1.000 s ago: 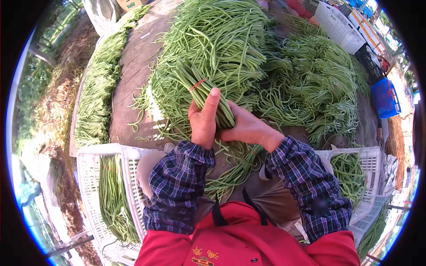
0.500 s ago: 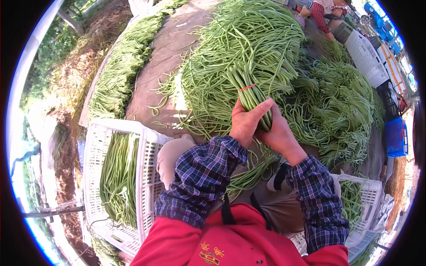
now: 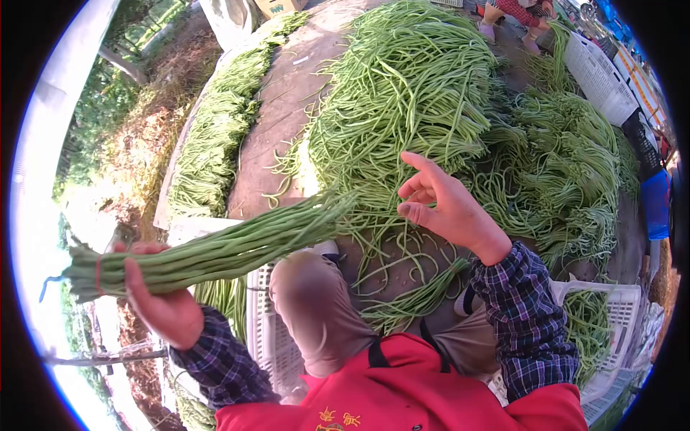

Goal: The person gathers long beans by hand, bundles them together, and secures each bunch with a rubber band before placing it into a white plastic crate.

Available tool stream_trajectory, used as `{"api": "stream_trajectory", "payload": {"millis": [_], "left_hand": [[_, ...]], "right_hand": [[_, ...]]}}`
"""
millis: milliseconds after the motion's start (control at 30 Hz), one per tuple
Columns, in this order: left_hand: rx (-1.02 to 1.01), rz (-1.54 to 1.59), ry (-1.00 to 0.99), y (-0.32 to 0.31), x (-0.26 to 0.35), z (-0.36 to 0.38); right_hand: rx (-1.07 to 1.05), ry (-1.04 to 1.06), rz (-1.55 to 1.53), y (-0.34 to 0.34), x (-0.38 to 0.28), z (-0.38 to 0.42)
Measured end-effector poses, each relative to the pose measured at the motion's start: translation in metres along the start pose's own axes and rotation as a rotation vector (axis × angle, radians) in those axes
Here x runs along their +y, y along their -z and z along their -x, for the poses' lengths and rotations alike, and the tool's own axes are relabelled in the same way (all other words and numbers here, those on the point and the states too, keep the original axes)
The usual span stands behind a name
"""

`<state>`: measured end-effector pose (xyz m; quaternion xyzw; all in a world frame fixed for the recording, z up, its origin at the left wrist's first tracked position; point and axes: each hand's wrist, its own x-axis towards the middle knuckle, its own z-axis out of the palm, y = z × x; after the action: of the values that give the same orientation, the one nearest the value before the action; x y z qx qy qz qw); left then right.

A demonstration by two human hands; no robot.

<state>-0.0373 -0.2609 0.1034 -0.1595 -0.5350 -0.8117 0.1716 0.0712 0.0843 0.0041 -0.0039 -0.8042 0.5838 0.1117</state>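
My left hand (image 3: pixel 162 295) grips a bundle of long green yardlong beans (image 3: pixel 215 253) near its banded end. A red band (image 3: pixel 98 277) circles the stems there, and the loose ends stretch to the right over my knee. The bundle hangs above the white crate (image 3: pixel 272 316) at my left, hiding much of it. More beans show inside that crate. Raised in front of the large bean heap (image 3: pixel 410 79), my right hand (image 3: pixel 453 210) holds nothing, its fingers apart and curved. A small loose bunch of beans (image 3: pixel 420 294) lies on the ground between my feet.
A second white crate (image 3: pixel 622 309) with beans stands at my right. Another bean pile (image 3: pixel 568 172) spreads to the right, and a long row of beans (image 3: pixel 215 136) lies at the left. A person (image 3: pixel 528 18) is at the far right, near white and black crates.
The banded bundle has swung from in front of me to the left, now in my left hand alone. My right hand has let go and opened.
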Motion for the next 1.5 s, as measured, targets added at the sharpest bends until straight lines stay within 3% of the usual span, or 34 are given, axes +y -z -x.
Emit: {"api": "stream_trajectory", "payload": {"millis": [133, 167, 267, 300, 367, 433, 500, 533, 700, 833, 900, 1100, 1133, 1167, 1233, 1300, 1400, 1500], "left_hand": [[0.401, -0.362, -0.352, 0.081, 0.08, -0.024], [0.263, -0.846, -0.585, 0.103, 0.092, -0.017], [0.587, -0.921, -0.693, 0.115, 0.1, -0.021], [0.555, -0.989, -0.797, 0.14, 0.093, -0.022], [0.418, -1.232, -0.777, 0.184, 0.07, -0.02], [0.356, -0.146, -0.31, 0.271, 0.031, -0.029], [0.12, -1.764, -0.619, 0.255, -0.01, -0.005], [-0.034, -1.944, -0.454, 0.273, -0.031, 0.005], [-0.436, -1.782, 0.363, 0.302, -0.136, 0.1], [-0.244, -1.684, 0.396, 0.299, -0.137, 0.1], [-0.278, -1.626, 0.544, 0.302, -0.13, 0.089], [-0.351, -1.548, 0.695, 0.286, -0.104, 0.015], [-0.374, -1.512, 0.617, 0.286, -0.114, 0.009], [-0.367, -1.446, 0.72, 0.283, -0.128, 0.002], [-0.431, -1.494, 0.742, 0.284, -0.178, 0.001], [-0.349, -1.589, 0.823, 0.28, -0.237, 0.017], [-0.217, -1.417, 0.737, 0.283, -0.243, 0.018], [-0.209, -1.413, 0.743, 0.284, -0.237, 0.02]], "right_hand": [[-0.069, -0.013, 0.005, 0.001, 0.0, -0.001], [-0.099, -0.008, -0.002, 0.001, 0.0, 0.0], [-0.145, -0.077, 0.062, -0.002, 0.006, 0.0], [-0.123, -0.128, -0.002, -0.004, 0.011, 0.002], [-0.127, -0.169, -0.073, -0.007, 0.019, 0.005], [-0.104, -0.315, -0.054, -0.009, 0.026, 0.008], [-0.113, -0.335, -0.044, -0.013, 0.037, 0.01], [-0.107, -0.358, -0.046, -0.012, 0.044, 0.011], [-0.023, -0.442, -0.014, -0.012, 0.066, 0.019], [-0.012, -0.542, 0.006, -0.014, 0.077, 0.013], [0.016, -0.567, 0.013, -0.019, 0.084, 0.009], [-0.014, -0.604, 0.022, -0.033, 0.09, -0.006], [-0.022, -0.613, 0.024, -0.034, 0.093, -0.006], [-0.025, -0.613, 0.024, -0.034, 0.098, -0.007], [-0.039, -0.658, 0.003, -0.033, 0.108, -0.004], [-0.052, -0.676, 0.019, -0.033, 0.11, -0.001], [-0.02, -0.698, 0.058, -0.038, 0.105, -0.012], [-0.024, -0.72, 0.063, -0.049, 0.11, -0.017]]}}
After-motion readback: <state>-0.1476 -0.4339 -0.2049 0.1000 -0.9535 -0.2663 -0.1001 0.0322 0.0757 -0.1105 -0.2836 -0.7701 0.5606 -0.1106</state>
